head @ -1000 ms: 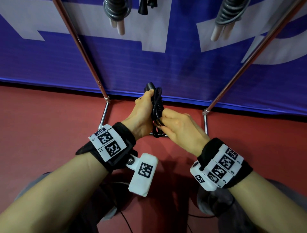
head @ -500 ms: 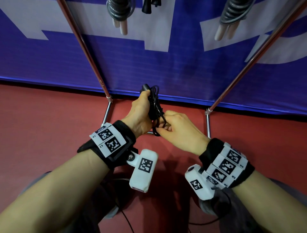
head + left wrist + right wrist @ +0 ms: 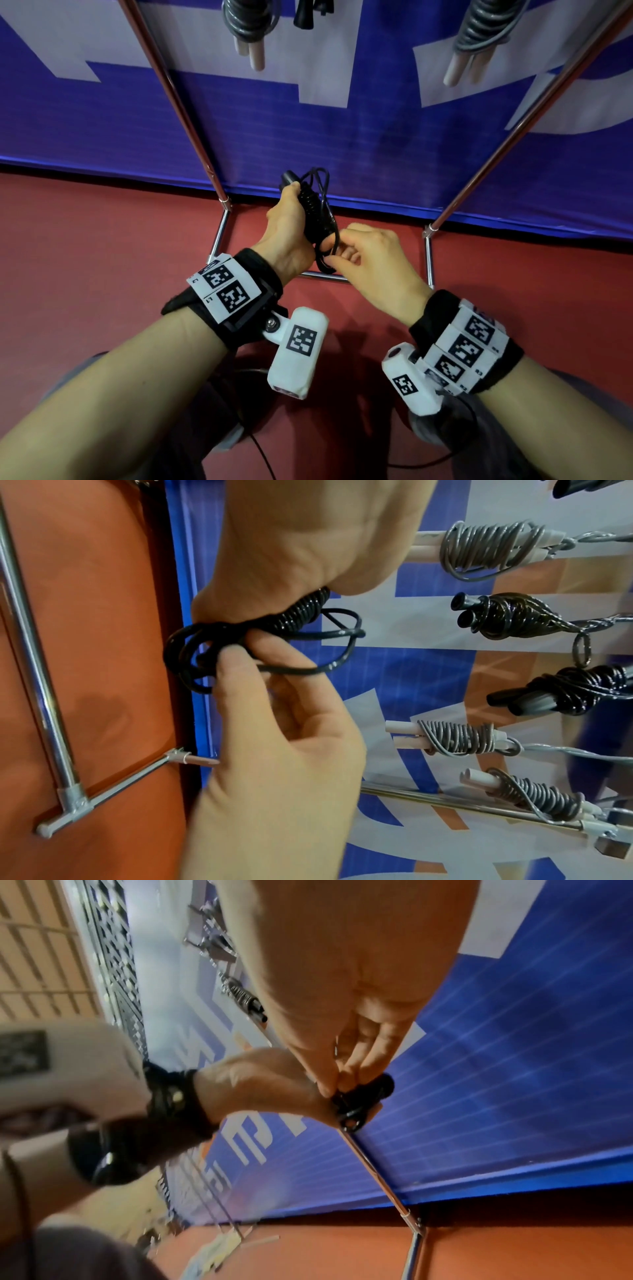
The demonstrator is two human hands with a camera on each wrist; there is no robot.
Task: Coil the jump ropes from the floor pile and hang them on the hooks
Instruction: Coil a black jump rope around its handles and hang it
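A black jump rope (image 3: 317, 212) is wound tightly round its handles, and my left hand (image 3: 291, 226) grips this bundle upright in front of the rack. My right hand (image 3: 363, 253) pinches a loose loop at the bundle's lower end. The left wrist view shows the black coil (image 3: 301, 612) under my left palm and the right fingers (image 3: 240, 656) pinching loose black loops (image 3: 192, 656). In the right wrist view the fingertips (image 3: 332, 1085) close on the dark rope (image 3: 363, 1096). Coiled grey ropes (image 3: 248, 20) (image 3: 486, 24) with white handles hang above.
A chrome rack stands against a blue and white banner, with slanted poles (image 3: 178, 102) (image 3: 527, 123) and a base bar (image 3: 322, 277) on the red floor. Several coiled grey and black ropes (image 3: 507, 618) hang on it. Scraps (image 3: 219, 1250) lie on the floor at the left.
My right hand has slid down from the middle of the bundle to its lower end and now pinches a loose loop there. The left hand keeps its grip, shifted slightly up.
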